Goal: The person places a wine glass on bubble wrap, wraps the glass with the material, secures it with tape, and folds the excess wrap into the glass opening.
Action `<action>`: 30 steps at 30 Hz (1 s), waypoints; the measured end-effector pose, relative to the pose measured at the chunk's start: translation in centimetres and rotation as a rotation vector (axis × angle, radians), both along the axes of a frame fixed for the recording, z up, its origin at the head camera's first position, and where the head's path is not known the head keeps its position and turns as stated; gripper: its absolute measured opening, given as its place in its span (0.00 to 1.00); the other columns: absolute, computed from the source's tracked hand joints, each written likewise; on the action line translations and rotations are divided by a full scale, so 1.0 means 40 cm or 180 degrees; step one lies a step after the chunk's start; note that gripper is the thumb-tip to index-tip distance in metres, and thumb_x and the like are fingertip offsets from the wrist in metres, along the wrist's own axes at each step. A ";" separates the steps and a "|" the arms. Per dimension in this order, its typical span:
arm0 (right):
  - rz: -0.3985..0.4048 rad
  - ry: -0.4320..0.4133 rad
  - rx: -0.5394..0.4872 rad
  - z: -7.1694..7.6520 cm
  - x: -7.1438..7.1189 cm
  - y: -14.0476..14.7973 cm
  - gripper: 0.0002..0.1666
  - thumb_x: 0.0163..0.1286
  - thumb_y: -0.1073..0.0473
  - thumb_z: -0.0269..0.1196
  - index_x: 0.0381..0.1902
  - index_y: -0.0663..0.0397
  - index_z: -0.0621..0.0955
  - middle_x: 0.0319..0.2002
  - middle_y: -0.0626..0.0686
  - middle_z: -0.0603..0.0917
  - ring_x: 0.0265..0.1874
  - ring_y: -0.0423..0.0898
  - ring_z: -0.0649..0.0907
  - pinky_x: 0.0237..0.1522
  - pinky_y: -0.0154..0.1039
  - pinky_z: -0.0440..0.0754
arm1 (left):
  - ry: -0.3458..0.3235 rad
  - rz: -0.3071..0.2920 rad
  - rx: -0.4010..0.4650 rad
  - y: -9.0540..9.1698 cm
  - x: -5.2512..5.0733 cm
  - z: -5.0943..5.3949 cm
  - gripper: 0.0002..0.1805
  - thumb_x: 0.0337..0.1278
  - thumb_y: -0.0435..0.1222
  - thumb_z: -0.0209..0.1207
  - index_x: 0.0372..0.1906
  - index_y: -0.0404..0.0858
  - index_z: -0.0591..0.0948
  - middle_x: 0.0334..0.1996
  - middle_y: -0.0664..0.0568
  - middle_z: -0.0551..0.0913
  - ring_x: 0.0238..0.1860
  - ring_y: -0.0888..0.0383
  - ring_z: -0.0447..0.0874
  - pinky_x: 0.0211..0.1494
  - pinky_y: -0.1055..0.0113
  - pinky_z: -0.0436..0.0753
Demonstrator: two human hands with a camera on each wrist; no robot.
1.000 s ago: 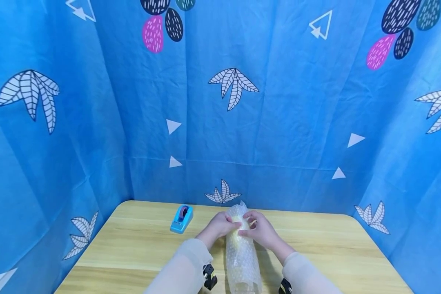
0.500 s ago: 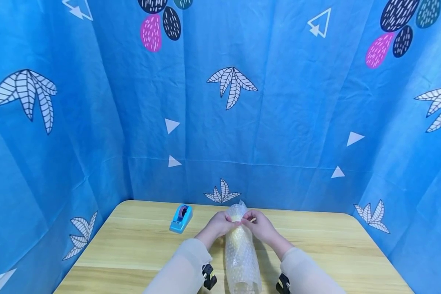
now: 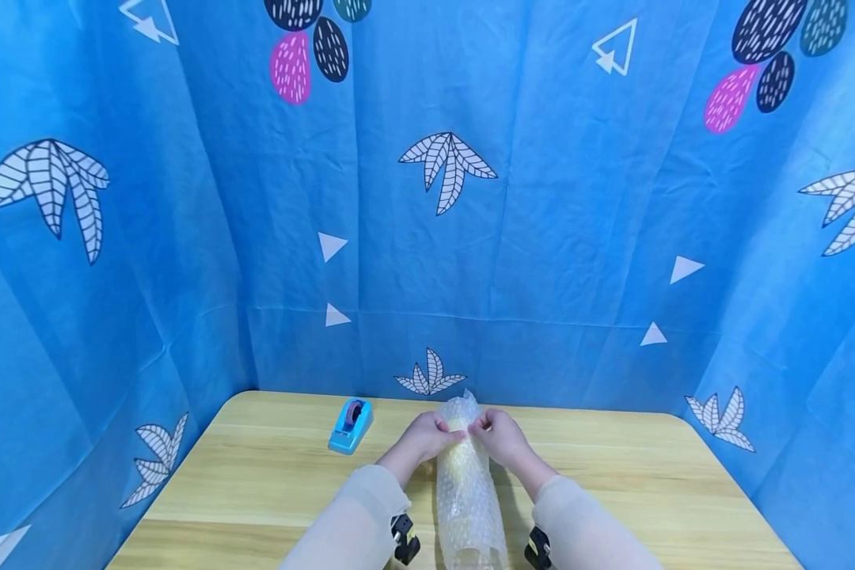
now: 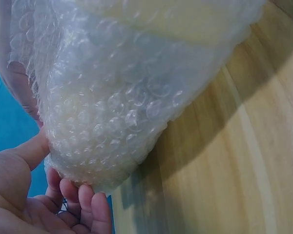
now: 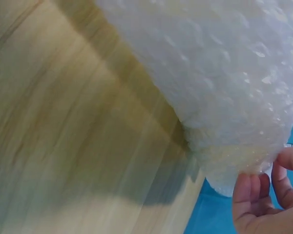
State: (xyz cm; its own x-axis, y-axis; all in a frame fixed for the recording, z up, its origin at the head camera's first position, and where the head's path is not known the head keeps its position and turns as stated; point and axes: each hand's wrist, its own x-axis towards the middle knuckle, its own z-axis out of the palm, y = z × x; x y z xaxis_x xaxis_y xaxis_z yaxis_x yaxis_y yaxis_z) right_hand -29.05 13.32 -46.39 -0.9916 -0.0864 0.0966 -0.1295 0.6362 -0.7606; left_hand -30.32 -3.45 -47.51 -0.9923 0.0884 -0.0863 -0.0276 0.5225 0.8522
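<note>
A long roll of bubble wrap [image 3: 468,499] lies lengthwise on the table, pointing away from me. Something pale yellow shows faintly through it; what it is cannot be made out. My left hand [image 3: 427,435] grips the far part from the left, thumb on top and fingers curled at the side, as the left wrist view shows with the wrap [image 4: 112,107] above the fingers. From the right, my right hand [image 3: 500,437] pinches the wrap near its top, fingertips close to the left thumb. In the right wrist view its curled fingers [image 5: 244,195] meet the wrap's narrow end.
A blue tape dispenser [image 3: 351,426] with a roll of tape stands at the back left of the wooden table [image 3: 271,467]. Behind the table's far edge hangs a blue patterned curtain [image 3: 541,237], which also closes off both sides.
My right hand's fingers have drawn together from a looser spread into a pinch, and its forearm has shifted slightly left. The left hand stays in place on the bubble wrap.
</note>
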 end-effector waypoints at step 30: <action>-0.0396 -0.0946 -0.1472 -0.009 -0.029 0.018 0.08 0.64 0.68 0.69 0.38 0.62 0.79 0.28 0.51 0.76 0.22 0.43 0.72 0.28 0.36 0.73 | -0.0411 -0.0245 0.0996 -0.035 0.011 -0.005 0.10 0.60 0.30 0.66 0.44 0.32 0.78 0.43 0.45 0.77 0.45 0.49 0.79 0.52 0.52 0.85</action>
